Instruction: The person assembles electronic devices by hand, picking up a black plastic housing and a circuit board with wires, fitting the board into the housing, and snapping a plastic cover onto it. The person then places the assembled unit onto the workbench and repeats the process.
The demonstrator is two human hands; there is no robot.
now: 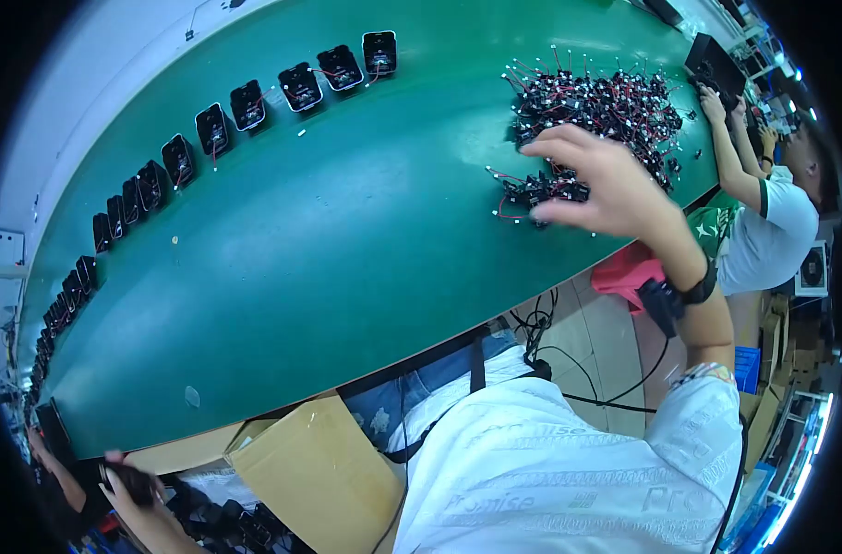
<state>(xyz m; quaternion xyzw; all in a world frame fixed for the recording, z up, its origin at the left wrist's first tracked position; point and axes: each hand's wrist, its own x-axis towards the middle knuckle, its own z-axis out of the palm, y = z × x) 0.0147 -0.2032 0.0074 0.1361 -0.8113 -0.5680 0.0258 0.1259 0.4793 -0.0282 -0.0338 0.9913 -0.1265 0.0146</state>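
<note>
One small clump of black switches with red wires (536, 191) lies on the green table (347, 240), just under the right hand (606, 185), whose fingers are spread and curled over it. Just beyond sits a larger heap of the same wired parts (596, 102). The left hand (130, 482), low at the table's near edge, is closed around a dark part. A row of black housings (246, 106) curves along the far side. Another person (763, 222) works at the right end.
</note>
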